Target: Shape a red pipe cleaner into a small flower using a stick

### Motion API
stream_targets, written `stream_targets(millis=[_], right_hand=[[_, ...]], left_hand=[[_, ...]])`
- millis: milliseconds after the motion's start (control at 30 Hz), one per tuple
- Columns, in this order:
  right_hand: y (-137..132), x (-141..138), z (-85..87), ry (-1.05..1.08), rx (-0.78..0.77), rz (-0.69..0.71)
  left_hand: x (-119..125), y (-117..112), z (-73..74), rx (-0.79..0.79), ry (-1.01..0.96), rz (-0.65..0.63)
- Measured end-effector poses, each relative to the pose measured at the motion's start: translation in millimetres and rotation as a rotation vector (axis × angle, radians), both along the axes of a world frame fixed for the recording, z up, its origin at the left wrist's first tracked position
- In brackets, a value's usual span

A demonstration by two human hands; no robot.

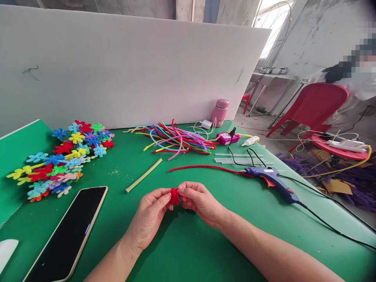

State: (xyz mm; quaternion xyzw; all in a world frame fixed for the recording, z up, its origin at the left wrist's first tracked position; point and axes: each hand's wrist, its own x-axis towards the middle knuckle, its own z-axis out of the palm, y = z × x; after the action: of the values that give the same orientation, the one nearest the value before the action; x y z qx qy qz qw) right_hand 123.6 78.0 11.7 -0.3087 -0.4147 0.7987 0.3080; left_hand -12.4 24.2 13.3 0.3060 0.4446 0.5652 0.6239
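Note:
Between my two hands, above the green tabletop [188,246], is a small red pipe-cleaner flower [175,196]. My left hand [155,211] pinches its left side between thumb and fingers. From the right, my right hand [199,199] grips the other side in the same way. Just beyond them lies a single red pipe cleaner [202,167], its right end by the nozzle of a blue glue gun [273,180]. A beige strip [143,175] rests a little left of it.
Fuzzy flowers in many colours [58,160] are heaped at the left, near a phone [67,235]. Loose pipe cleaners [179,139] lie at the back. Clear glue sticks [237,159], a pink power block [227,138] and a pink flask [220,111] stand rightward. A person sits on a red chair [317,102].

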Motion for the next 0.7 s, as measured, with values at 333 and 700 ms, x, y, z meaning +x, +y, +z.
stream_targets(millis=[333, 700], right_hand=[[0.5, -0.8, -3.3, -0.096, 0.167, -0.018], [-0.1, -1.4, -4.6, -0.156, 0.444, -0.055]], left_hand=[[2.3, -1.1, -1.6, 0.046, 0.321, 0.084], [3.8, -1.8, -1.7, 0.062, 0.245, 0.104]])
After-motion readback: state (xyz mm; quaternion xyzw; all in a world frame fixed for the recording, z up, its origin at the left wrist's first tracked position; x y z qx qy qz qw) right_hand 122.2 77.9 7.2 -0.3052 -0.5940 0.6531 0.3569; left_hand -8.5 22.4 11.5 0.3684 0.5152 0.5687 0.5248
